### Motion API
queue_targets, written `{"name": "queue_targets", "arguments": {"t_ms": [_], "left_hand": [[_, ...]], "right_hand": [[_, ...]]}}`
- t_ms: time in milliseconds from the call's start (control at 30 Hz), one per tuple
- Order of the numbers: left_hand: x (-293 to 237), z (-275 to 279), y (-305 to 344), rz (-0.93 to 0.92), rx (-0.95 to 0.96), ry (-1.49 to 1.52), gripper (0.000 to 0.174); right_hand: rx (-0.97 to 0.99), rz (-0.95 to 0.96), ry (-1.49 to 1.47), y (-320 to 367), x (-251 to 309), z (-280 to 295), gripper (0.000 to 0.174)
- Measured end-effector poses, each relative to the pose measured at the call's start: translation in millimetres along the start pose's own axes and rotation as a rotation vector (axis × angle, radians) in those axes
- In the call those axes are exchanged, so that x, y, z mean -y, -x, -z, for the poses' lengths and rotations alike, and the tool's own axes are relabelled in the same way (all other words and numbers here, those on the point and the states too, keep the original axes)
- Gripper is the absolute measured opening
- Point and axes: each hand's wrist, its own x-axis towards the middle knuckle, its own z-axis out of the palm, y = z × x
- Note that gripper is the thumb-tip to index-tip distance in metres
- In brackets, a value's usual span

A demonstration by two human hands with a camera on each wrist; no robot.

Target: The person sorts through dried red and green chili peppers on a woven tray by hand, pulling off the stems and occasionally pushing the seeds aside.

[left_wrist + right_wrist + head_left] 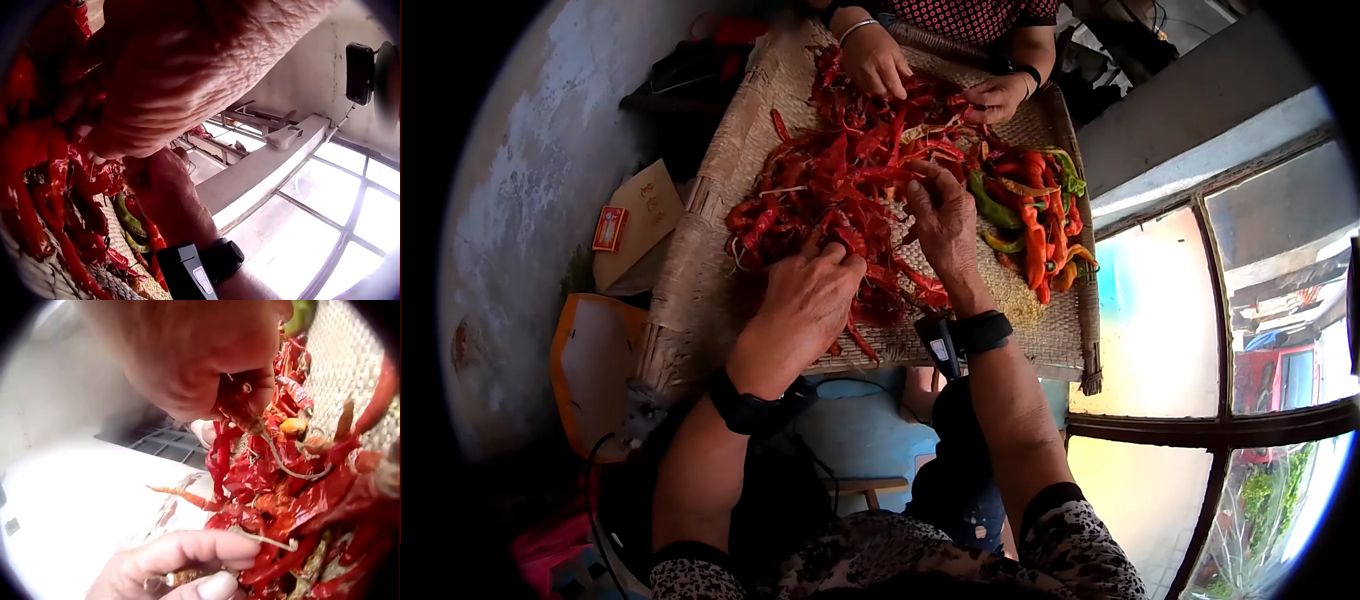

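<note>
A heap of dried red chili peppers (840, 170) lies on a woven tray (700, 240). My left hand (805, 300) is low over the near side of the heap; in the right wrist view its thumb and finger pinch a small brownish dried chili (184, 577) with a pale stem. My right hand (945, 220), to the right of it, has curled fingers. Close up in the right wrist view, that hand holds a shrivelled dried chili (240, 415) with its stem showing. In the left wrist view my left hand (169, 81) hides most of what it grips.
Fresher red and green peppers (1040, 215) lie at the tray's right. Across the tray, another person's two hands (875, 65) reach into the heap. A cardboard piece (640, 220) with a small red box (610, 228) stands at left. A window (1160, 310) is at right.
</note>
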Motion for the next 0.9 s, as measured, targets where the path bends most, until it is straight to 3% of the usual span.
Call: {"name": "queue_targets", "arguments": {"t_ms": [100, 167, 233, 267, 367, 433, 500, 567, 600, 667, 700, 833, 900], "left_hand": [[1.1, -3.4, -2.7, 0.015, -0.005, -0.040, 0.016], [-0.7, -3.0, -2.4, 0.015, 0.021, -0.086, 0.016], [-0.7, -4.8, -0.3, 0.004, 0.003, -0.130, 0.015], [-0.7, -5.3, 0.4, -0.008, 0.017, -0.145, 0.015], [-2.5, -2.6, 0.2, 0.008, 0.042, -0.119, 0.017], [-3.7, -2.3, 0.5, -0.015, 0.046, -0.134, 0.018], [-1.9, -1.9, 0.0, 0.005, 0.072, -0.110, 0.018], [0.2, -2.4, -1.0, 0.020, 0.089, -0.081, 0.018], [0.8, -2.8, -0.7, 0.019, 0.066, -0.093, 0.018], [3.8, -5.3, 0.4, 0.019, 0.058, -0.094, 0.019], [4.7, -5.0, 1.1, 0.017, 0.052, -0.088, 0.019], [6.4, -4.0, 1.4, -0.040, -0.130, -0.057, 0.014], [4.8, 2.8, -0.4, 0.009, -0.041, -0.030, 0.012]], "right_hand": [[-0.200, -0.013, 0.080, -22.5, -53.2, 9.6, 0.051], [0.033, -0.307, -0.077, -35.9, -51.5, 23.1, 0.062], [-0.132, -0.004, 0.208, -53.4, -94.5, 10.6, 0.063], [-0.122, 0.000, 0.207, -63.9, -103.1, 5.7, 0.063], [-0.069, -0.132, 0.085, -77.8, -90.7, -6.4, 0.059], [0.165, -0.341, -0.359, -67.9, -15.1, -22.2, 0.051], [0.137, -0.325, -0.345, -64.4, 4.3, -38.0, 0.045], [0.370, -0.155, -0.103, -56.0, 29.3, -38.7, 0.045], [0.369, -0.159, -0.094, -47.5, 38.1, -36.1, 0.045], [0.430, 0.473, 0.250, -21.6, 52.2, -28.7, 0.052], [0.432, 0.474, 0.259, -10.8, 56.9, -24.6, 0.052], [0.356, 0.294, 0.363, 27.5, 67.7, -2.3, 0.055], [0.293, -0.014, -0.062, 40.2, 60.8, 7.1, 0.054]]}}
